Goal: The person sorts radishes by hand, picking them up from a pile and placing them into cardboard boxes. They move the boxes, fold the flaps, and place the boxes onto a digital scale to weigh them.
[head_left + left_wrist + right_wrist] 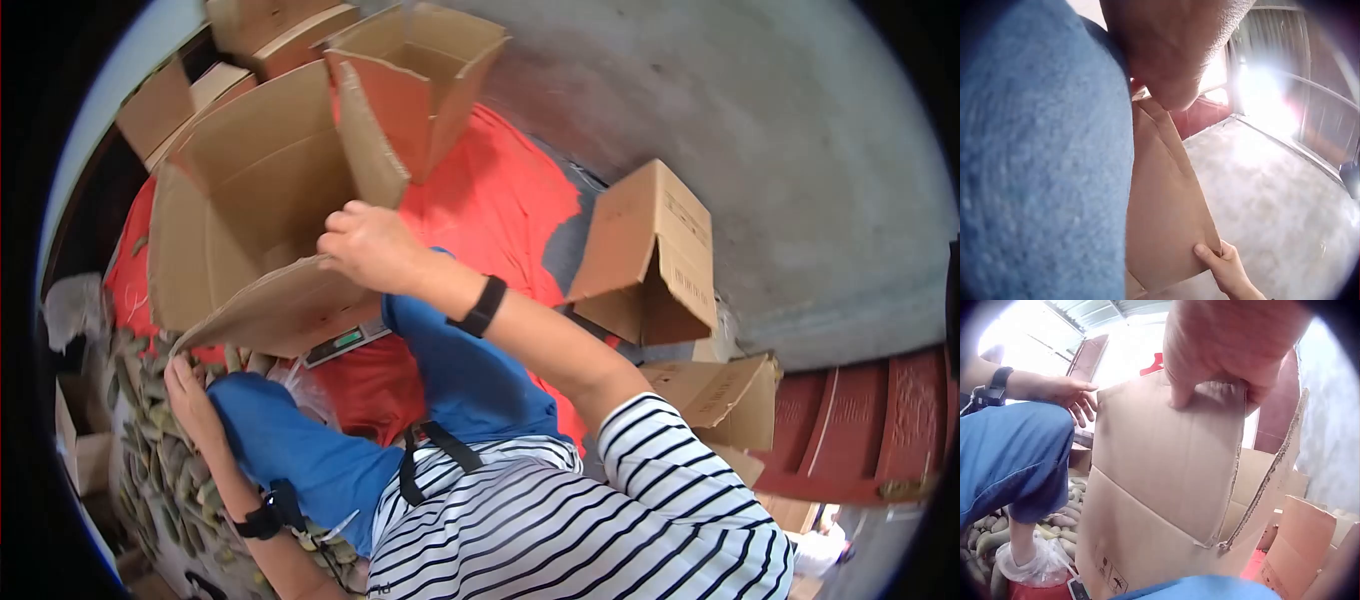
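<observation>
A large cardboard box [250,190] with its top flaps raised stands between the person's knees. The right hand [375,245] pinches the edge of its near flap by one corner; in the right wrist view the thumb of this hand [1229,344] lies on the outer face and the fingers go behind. At the flap's other corner is the left hand [195,405], its fingers loosely spread with the tips right at the cardboard [1075,397]. Below the box, a digital scale [345,342] shows a green display.
Many long greenish-brown vegetables or tubers [165,470] cover the floor at the left. Another open carton [420,70] stands behind on red cloth [480,190]. More cartons, one of them tipped [650,250], lie by the grey wall [780,150] at the right.
</observation>
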Action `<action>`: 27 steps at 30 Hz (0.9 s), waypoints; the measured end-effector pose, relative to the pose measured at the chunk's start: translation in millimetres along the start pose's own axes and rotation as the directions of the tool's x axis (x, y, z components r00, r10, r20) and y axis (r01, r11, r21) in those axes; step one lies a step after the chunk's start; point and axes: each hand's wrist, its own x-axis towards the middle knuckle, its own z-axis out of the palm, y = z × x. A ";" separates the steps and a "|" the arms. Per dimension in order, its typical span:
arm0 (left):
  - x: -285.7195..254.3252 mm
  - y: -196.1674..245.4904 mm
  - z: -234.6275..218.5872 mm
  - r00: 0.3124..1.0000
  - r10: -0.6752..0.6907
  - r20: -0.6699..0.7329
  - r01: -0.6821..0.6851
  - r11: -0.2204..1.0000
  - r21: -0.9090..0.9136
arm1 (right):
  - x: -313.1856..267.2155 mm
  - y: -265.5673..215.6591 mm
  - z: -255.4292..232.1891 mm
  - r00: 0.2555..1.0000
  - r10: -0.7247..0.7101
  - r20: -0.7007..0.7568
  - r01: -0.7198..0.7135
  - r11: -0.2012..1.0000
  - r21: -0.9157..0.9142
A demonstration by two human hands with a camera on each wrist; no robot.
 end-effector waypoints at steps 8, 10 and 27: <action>-2.7 10.2 0.0 0.994 0.097 0.056 -0.102 0.989 0.107 | -49.3 -10.3 -84.7 0.926 0.306 -0.222 -0.273 0.947 0.169; -5.6 9.1 2.0 0.994 0.105 0.042 -0.110 0.983 0.144 | -96.2 23.1 -96.1 0.736 0.605 -0.303 -0.496 0.787 0.367; -23.0 45.8 28.0 0.975 0.186 0.123 -0.223 0.796 0.563 | -554.1 193.0 -162.5 -0.604 0.769 0.210 0.244 -0.072 0.967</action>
